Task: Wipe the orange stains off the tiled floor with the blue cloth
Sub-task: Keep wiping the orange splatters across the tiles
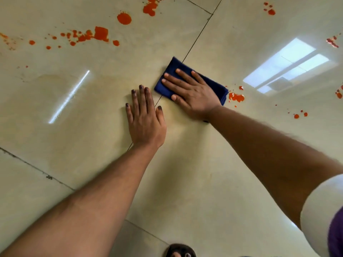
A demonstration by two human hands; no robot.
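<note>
A folded blue cloth [213, 84] lies on the beige tiled floor [185, 182] across a grout line. My right hand [191, 91] presses flat on top of it, fingers spread. My left hand [145, 117] rests flat on the bare tile just left of the cloth, holding nothing. Orange stains show in patches: a long splatter [101, 33] at the far left, a round blot [124, 18] and a larger blotch [150, 8] at the top, a patch [236, 97] just right of the cloth, and small drops [296, 116] farther right.
More orange spots sit at the top right [271, 11] and along the right edge [332, 41]. A window reflection [289, 65] glares on the right tile. My foot in a dark sandal [181, 251] shows at the bottom edge.
</note>
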